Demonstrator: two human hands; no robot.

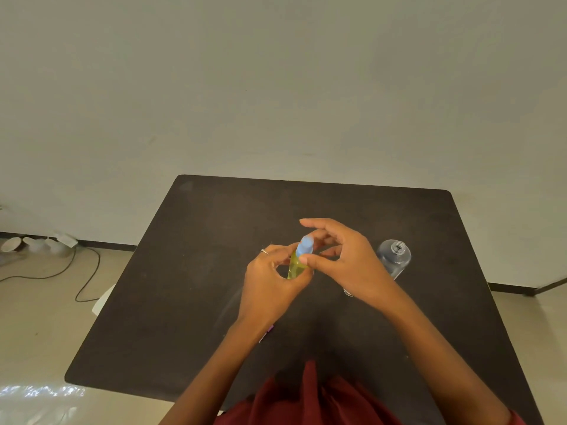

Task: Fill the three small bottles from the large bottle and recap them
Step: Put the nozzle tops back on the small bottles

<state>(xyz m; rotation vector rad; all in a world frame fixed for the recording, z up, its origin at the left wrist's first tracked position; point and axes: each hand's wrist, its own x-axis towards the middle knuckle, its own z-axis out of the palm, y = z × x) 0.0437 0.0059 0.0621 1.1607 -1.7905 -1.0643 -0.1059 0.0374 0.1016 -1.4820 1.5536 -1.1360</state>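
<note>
The left hand is covering most of the small yellow bottle, the right hand is hiding a small clear object, and the left wrist is concealing a purple-tipped item.

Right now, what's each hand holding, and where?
Left hand grips the small yellow-filled bottle around its body; right hand pinches its blue cap.

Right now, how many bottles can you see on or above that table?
2. A small yellow bottle with a blue cap is held in both hands at mid-table; a large clear bottle stands uncapped to the right. Others may be hidden behind the hands.
</note>
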